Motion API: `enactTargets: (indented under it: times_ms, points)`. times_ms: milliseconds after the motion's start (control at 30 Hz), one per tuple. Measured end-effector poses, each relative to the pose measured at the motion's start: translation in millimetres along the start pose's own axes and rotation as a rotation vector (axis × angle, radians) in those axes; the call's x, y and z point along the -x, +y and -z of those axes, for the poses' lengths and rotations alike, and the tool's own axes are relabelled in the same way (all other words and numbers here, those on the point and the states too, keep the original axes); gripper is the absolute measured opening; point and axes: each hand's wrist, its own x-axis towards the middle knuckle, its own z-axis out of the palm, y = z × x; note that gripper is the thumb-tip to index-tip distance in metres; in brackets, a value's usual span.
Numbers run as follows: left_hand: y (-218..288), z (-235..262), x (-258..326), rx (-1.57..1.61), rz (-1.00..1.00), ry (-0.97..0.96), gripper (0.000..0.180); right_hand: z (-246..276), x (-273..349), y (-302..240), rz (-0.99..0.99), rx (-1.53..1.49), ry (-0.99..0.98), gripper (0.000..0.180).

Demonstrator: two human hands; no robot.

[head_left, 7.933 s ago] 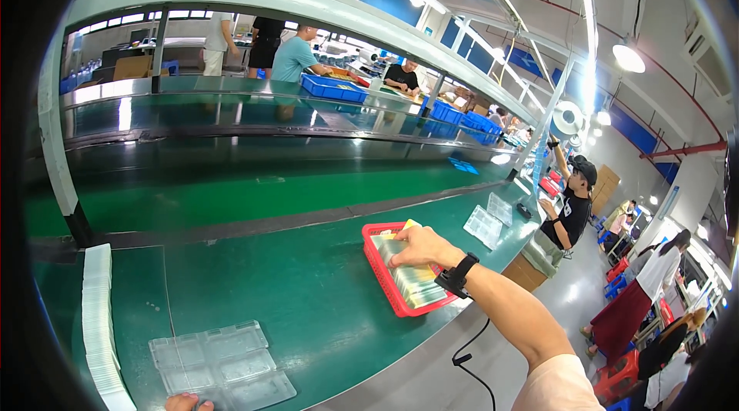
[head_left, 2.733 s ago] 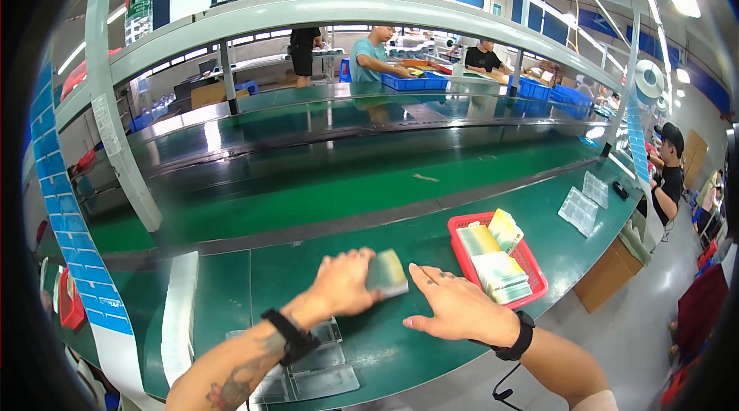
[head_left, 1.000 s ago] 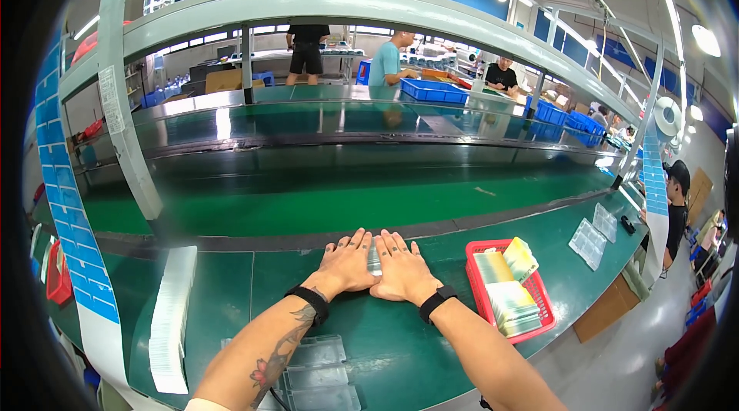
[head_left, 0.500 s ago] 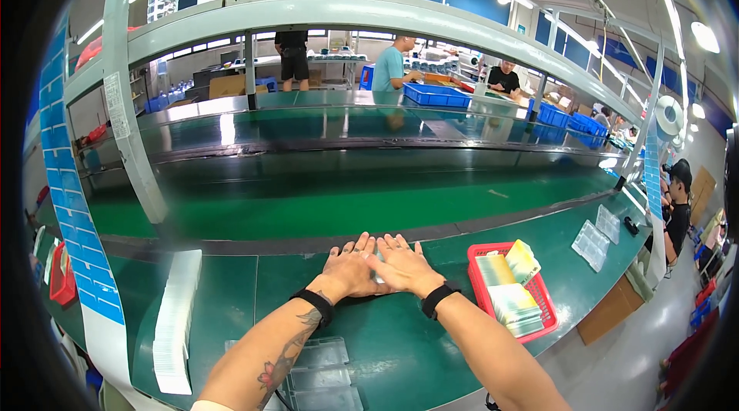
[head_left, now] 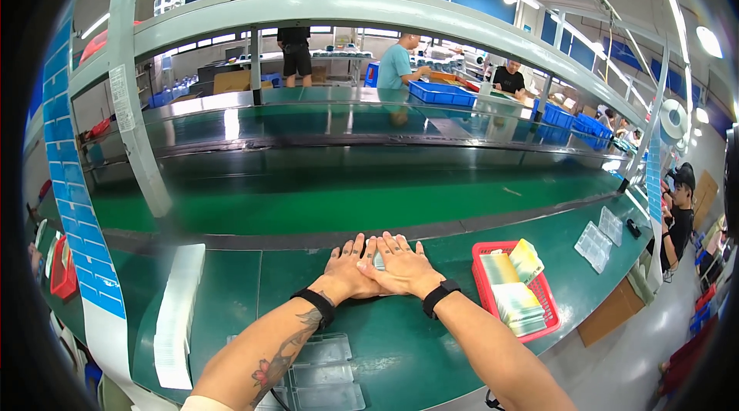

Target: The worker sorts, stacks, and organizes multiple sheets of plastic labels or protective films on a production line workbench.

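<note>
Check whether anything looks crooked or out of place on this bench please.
One thing: in the red basket, the yellowish card stack at the far right corner sits askew, turned from the other stacks and apparently poking over the basket's edge. Nothing looks spilled.

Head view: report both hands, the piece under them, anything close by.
Left hand and right hand palms down, overlapping. Pale piece beneath, mostly covered. Red plastic basket to the right; clear plastic tray partly hidden by left forearm.
</note>
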Motion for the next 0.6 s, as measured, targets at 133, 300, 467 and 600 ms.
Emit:
enactTargets:
  times_ms: [133, 300, 467, 600]
  points:
    - [1, -1, 2, 0.006, 0.006, -0.009, 0.119, -5, 2, 0, -0.011, -0.001, 0.015, 0.1]
    - [2, 0, 5, -0.008, 0.014, -0.042, 0.12, -9, 6, 0, -0.006, -0.022, 0.056, 0.1]
    - [5, 3, 9, -0.016, 0.022, -0.068, 0.12, -8, 10, -1, 0.02, -0.012, 0.063, 0.096]
    - [7, 2, 9, -0.017, 0.023, -0.086, 0.121, -8, 12, 0, 0.03, 0.022, 0.059, 0.091]
